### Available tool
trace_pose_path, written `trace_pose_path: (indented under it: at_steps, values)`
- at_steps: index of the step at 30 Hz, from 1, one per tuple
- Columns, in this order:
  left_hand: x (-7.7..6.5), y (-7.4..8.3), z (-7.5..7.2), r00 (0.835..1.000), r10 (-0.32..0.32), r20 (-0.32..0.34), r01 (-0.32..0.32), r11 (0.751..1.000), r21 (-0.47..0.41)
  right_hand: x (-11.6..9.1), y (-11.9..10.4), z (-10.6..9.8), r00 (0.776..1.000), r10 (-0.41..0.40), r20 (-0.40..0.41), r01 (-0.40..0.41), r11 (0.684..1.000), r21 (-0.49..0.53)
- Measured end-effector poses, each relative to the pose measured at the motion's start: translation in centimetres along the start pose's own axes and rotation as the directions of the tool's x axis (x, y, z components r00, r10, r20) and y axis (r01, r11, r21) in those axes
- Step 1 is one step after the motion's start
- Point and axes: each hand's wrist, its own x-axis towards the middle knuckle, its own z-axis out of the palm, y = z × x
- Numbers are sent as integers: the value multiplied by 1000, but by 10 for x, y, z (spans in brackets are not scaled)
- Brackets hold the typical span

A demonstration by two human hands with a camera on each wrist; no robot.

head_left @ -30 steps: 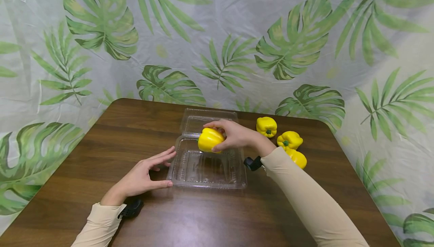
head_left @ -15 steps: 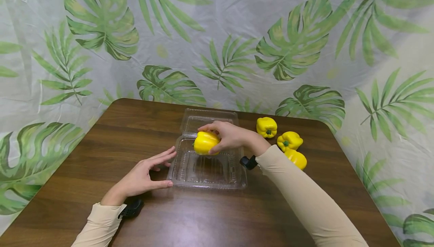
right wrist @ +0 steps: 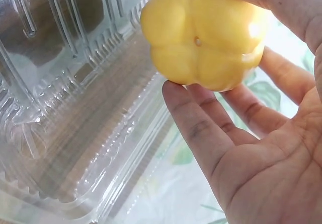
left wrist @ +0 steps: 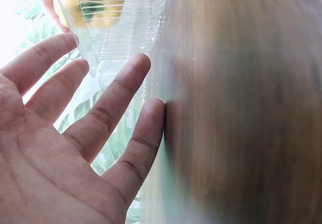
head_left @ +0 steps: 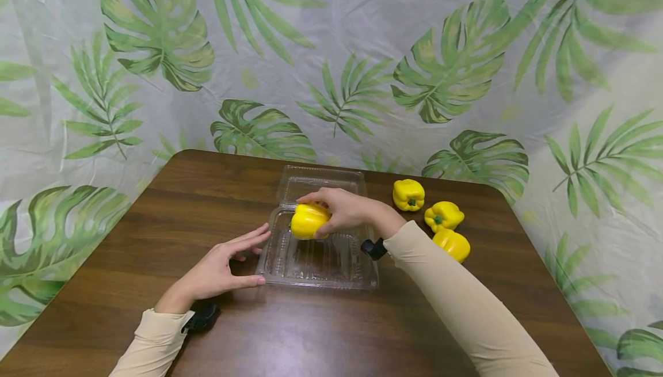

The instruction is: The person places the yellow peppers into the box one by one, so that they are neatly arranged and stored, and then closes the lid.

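Right hand (head_left: 346, 213): grips yellow pepper (head_left: 308, 221)
Left hand (head_left: 220, 265): fingers extended beside clear container (head_left: 317, 282)
Other peppers (head_left: 444, 216): on tabletop (head_left: 316, 331), sleeve (head_left: 458, 293) overlapping one

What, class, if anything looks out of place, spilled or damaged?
Nothing stands out: the box lies open, the right hand holds one pepper over it, three peppers sit on the table, and no spill or damage shows.

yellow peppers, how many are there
4: one pepper in the right hand, over the base of the clear container; three on the table to the right: farthest pepper, middle pepper and nearest pepper, partly behind the sleeve. It could hide more.
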Motion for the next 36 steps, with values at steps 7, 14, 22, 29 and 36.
trace_pose_path:
  at_steps: [7, 14, 22, 29, 36]
  values:
    - [0, -2, 1, 1000, 5, 3, -5, 1000, 4, 5, 0, 3, 1000, -10, 17, 10, 1000, 18]
    - [0, -4, 1, 1000, 18, -5, -18, 1000, 14, 9, 0, 5, 1000, -7, 21, 7, 1000, 26]
    - [0, -2, 0, 1000, 23, -9, -23, 1000, 18, 15, -1, 10, 999, -32, 35, 30, 999, 37]
    - [0, -3, 1, 1000, 18, -5, -18, 1000, 10, 17, -4, 13, 999, -15, 41, 14, 1000, 24]
    - [0, -1, 0, 1000, 3, 5, -3, 1000, 8, 18, -5, 16, 999, -6, 39, 6, 1000, 1]
